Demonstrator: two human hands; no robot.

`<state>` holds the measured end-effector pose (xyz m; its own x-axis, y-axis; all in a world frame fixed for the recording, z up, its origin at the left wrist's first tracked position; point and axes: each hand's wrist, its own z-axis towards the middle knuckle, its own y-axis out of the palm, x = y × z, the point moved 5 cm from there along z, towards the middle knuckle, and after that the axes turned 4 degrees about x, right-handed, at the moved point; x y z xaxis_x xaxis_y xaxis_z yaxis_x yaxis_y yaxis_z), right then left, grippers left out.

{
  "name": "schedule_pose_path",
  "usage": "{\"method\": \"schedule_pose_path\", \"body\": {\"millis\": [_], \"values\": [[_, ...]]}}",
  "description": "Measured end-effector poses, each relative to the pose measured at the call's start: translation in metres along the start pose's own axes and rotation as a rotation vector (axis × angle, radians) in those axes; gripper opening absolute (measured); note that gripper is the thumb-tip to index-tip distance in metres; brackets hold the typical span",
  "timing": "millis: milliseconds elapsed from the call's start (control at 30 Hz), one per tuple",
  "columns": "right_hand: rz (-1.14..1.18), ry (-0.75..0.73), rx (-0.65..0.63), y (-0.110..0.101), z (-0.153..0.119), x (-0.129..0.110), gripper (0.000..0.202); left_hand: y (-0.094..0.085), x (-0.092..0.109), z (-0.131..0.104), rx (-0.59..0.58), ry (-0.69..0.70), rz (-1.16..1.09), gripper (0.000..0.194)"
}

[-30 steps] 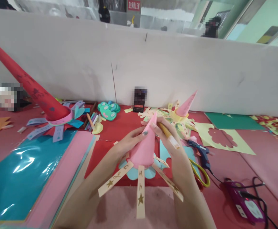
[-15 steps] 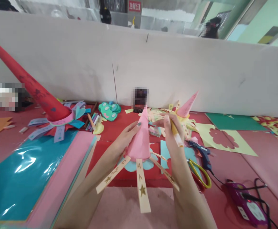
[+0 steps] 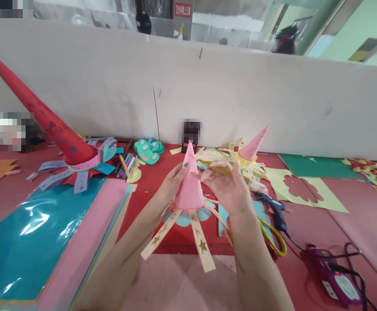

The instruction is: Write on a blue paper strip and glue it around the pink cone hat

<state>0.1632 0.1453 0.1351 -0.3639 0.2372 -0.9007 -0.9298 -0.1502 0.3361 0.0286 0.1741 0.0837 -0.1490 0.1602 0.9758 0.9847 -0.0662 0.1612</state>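
Observation:
A pink paper cone (image 3: 191, 192) stands upright in front of me, with pale blue scallops (image 3: 179, 219) under its base. Cream paper strips (image 3: 202, 242) with letters and gold stars fan out from its lower edge. My left hand (image 3: 172, 183) grips the cone's left side near the upper half. My right hand (image 3: 229, 185) is turned palm toward me at the cone's right, fingertips close to its surface. A yellow marker (image 3: 222, 169) lies behind those fingers, held in that hand and partly hidden.
A red cone with strips (image 3: 58, 127) leans at left, and a smaller pink cone (image 3: 255, 144) stands at back right. Yellow-handled scissors (image 3: 280, 244), a blue glue gun (image 3: 277, 211) and a purple corded box (image 3: 335, 276) lie at right. Plastic-covered blue sheets (image 3: 23, 246) lie at left.
The cone has turned, its front strips swinging right, and its tip has shifted slightly left. My right hand has rolled palm toward me, tipping the marker behind the fingers.

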Motion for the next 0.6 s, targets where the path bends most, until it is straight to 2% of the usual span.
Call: {"method": "schedule_pose_path", "body": {"millis": [167,333,600], "values": [[0.046,0.007,-0.021,0.000,0.002,0.004,0.041,0.001,0.002,0.000,-0.057,0.015,-0.040,0.039],[0.004,-0.023,-0.036,-0.002,0.002,0.003,0.039,0.004,0.012,-0.005,-0.157,0.094,0.116,0.036],[-0.016,-0.057,0.025,0.001,0.000,0.004,0.046,0.007,0.013,-0.004,-0.144,0.149,0.145,0.032]]}}
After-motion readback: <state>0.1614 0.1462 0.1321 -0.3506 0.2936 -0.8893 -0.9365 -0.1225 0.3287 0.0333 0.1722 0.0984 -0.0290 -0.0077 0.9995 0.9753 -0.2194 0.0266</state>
